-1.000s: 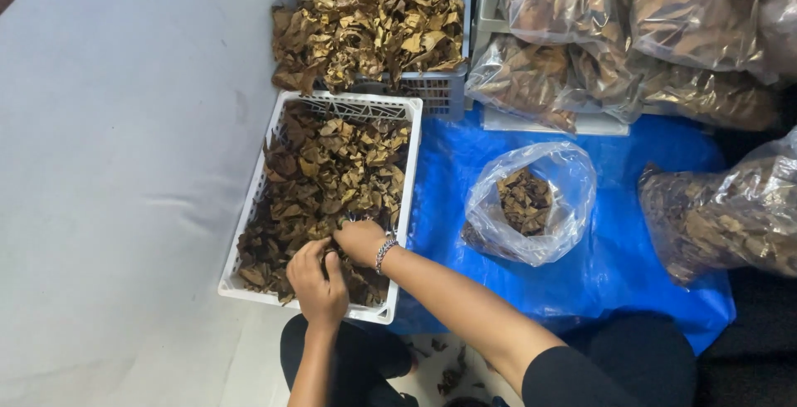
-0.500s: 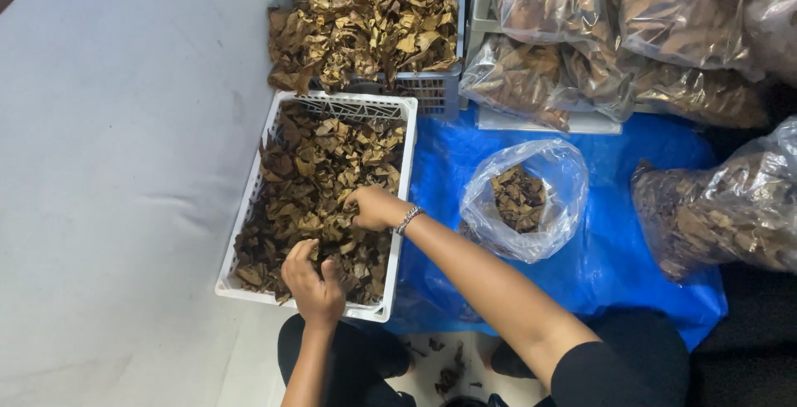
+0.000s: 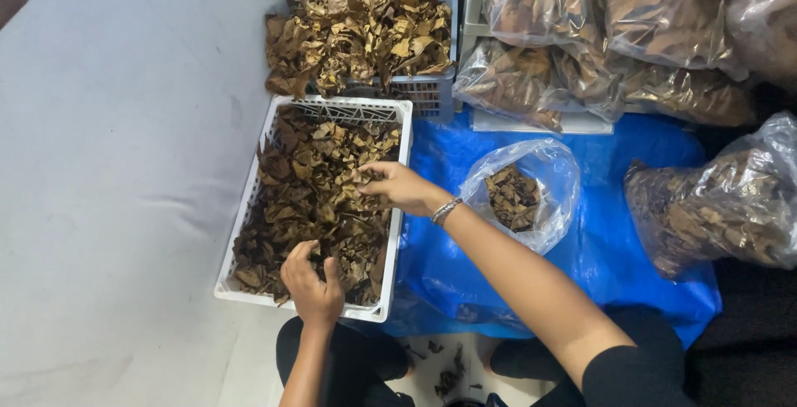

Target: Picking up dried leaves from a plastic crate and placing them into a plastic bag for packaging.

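Blue tarp (image 3: 631, 241) spreads to the right of both hands, full clear bags of leaves (image 3: 614, 34) on its far side. White crate (image 3: 249, 199) of dried brown leaves (image 3: 307, 199) sits under the fingers. Small open bag (image 3: 523, 195) lies just right of the right wrist. Right hand (image 3: 394, 185) pinches leaves mid-crate, fingers closed on them. Left hand (image 3: 311, 278) digs in at the near end, fingers curled around leaves.

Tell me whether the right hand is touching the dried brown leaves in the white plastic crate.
Touching. The head view shows the right hand with fingertips pinching into the dried brown leaves inside the white plastic crate.
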